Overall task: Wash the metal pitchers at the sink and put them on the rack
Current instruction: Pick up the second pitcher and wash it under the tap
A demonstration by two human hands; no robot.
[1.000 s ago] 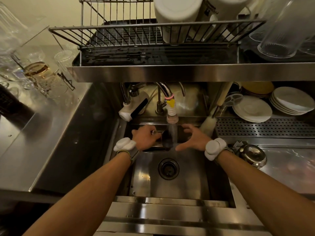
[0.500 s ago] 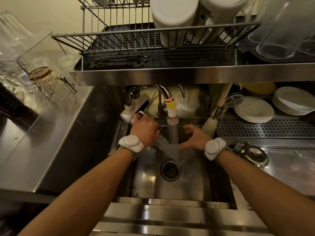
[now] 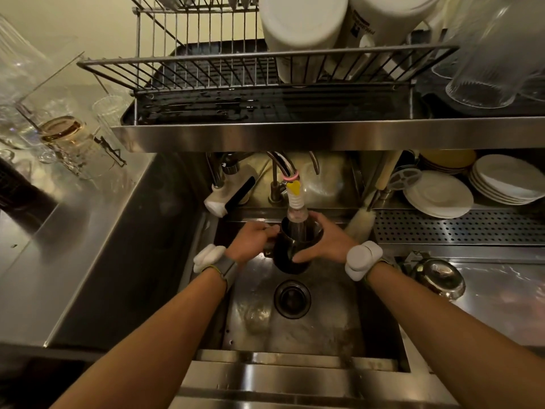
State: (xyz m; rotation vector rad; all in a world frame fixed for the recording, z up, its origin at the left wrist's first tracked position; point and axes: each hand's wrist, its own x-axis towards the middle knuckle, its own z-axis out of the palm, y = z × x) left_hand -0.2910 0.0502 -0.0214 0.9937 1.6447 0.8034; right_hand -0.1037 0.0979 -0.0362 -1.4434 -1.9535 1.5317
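A dark metal pitcher (image 3: 290,255) is held upright over the steel sink (image 3: 295,329), directly under the faucet nozzle (image 3: 295,202), with water running into it. My left hand (image 3: 250,242) grips its handle on the left side. My right hand (image 3: 327,243) wraps around its right wall. The wire dish rack (image 3: 236,69) sits on a shelf above the sink, its left part bare. A second metal vessel (image 3: 439,277) lies on the counter to the right of the sink.
White containers (image 3: 303,33) and a glass jug (image 3: 489,63) occupy the rack's right side. Stacked white plates (image 3: 442,196) rest on the perforated drainboard at right. Glasses (image 3: 65,137) stand on the left counter. A bottle brush (image 3: 362,222) leans by the faucet. The drain (image 3: 292,298) lies below.
My left hand tipped the pitcher and poured water out, then brought it back upright under the faucet. My right hand has closed around its side.
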